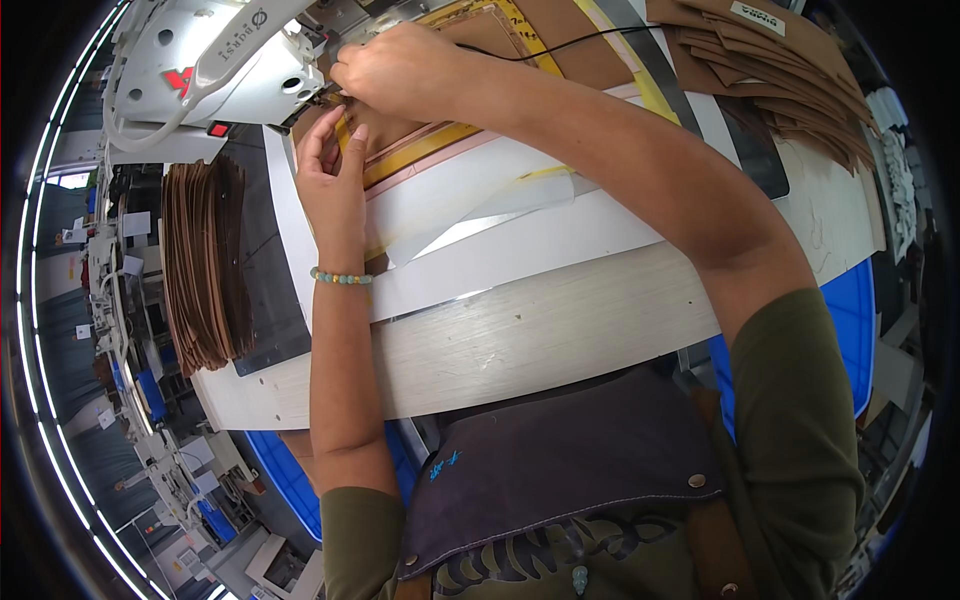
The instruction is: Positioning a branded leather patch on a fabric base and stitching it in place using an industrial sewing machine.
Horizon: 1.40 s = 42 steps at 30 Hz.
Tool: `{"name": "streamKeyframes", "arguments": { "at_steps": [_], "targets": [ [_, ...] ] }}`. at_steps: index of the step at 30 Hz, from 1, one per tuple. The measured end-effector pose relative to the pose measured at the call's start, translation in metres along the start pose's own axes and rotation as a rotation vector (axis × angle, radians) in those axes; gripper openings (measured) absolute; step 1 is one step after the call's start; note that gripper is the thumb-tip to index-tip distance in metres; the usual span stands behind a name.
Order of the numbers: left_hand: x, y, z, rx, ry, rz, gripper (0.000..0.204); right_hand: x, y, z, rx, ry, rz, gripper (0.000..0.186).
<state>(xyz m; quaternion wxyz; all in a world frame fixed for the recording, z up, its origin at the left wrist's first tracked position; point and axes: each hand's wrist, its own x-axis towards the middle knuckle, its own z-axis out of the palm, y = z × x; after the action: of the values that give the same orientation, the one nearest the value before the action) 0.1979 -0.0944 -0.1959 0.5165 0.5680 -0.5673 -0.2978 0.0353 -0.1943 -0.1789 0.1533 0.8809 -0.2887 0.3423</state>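
A white sewing machine [150,95] stands at the upper left, its lamp lit beside the needle area. My right hand [395,72] is up against that area, fingers curled together in a pinch. Whatever lies between its fingertips is hidden. Just below and to the left is my left hand [335,170], thumb and fingers apart, at the near left corner of a yellow-edged template [430,150]. Brown fabric [395,132] shows inside the template, partly covered by my right hand and forearm. A beaded bracelet [341,277] circles my left wrist.
Stacked brown fabric pieces [205,265] stand left of the white work surface [510,255]; another brown stack [770,60] lies at the far right. A black cable [590,40] crosses the template's far side. Blue bins [850,325] sit below the table's edge.
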Motion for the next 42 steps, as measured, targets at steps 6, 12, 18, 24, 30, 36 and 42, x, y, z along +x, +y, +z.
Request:
{"name": "streamKeyframes", "arguments": {
  "at_steps": [6, 12, 18, 24, 30, 36, 42],
  "targets": [
    [0.001, -0.003, -0.002, 0.015, 0.0, 0.008, 0.038, 0.001, -0.004, -0.003, 0.028, -0.039, 0.016, 0.017],
    [0.001, -0.005, -0.001, 0.005, -0.006, 0.024, 0.038, 0.0, -0.004, -0.001, 0.015, -0.04, 0.022, 0.017],
    [0.001, -0.004, 0.0, -0.017, 0.014, 0.019, 0.036, -0.007, -0.004, 0.0, 0.004, -0.009, 0.015, 0.016],
    [-0.003, 0.004, 0.001, -0.111, 0.142, -0.012, 0.024, -0.014, 0.009, -0.007, 0.052, -0.078, 0.082, 0.017],
    [-0.002, 0.007, 0.002, -0.238, 0.158, 0.043, 0.01, -0.018, 0.019, -0.005, 0.17, -0.065, 0.181, 0.021],
    [-0.006, 0.008, 0.004, -0.243, 0.112, 0.016, 0.015, -0.017, 0.021, -0.002, 0.225, -0.067, 0.161, 0.023],
    [-0.01, 0.022, 0.009, -0.25, 0.125, -0.085, 0.03, -0.03, 0.02, -0.04, 0.507, -0.268, 0.292, 0.024]
  ]
}}
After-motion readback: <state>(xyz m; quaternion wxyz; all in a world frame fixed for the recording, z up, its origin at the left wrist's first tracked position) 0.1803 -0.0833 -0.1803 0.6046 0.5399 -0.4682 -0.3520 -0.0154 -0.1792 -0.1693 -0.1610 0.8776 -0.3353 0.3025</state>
